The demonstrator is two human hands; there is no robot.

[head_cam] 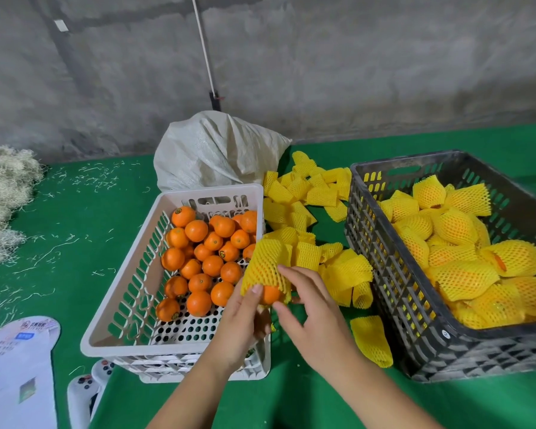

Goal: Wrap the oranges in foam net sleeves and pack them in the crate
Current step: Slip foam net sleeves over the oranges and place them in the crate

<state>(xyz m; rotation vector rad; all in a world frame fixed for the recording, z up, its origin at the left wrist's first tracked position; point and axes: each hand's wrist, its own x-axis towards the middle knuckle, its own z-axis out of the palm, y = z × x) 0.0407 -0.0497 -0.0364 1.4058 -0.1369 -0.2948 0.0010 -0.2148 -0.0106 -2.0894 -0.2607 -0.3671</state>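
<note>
My left hand (245, 317) grips an orange (270, 295) from below, its thumb on the edge of a yellow foam net sleeve (265, 267) that covers the fruit's top. My right hand (307, 301) pinches the sleeve's right edge beside the orange. Both hands hover over the right rim of the white crate (118, 332), which holds several bare oranges (205, 258). On the right, the black crate (384, 258) holds several oranges in yellow sleeves (458, 243).
Loose yellow sleeves (304, 193) lie heaped on the green cloth between the crates, one (370, 340) nearer me. A white woven sack (217, 150) stands behind the white crate. Straw-like filler (3, 199) sits far left; papers (16, 373) and white controllers (87, 388) lie bottom left.
</note>
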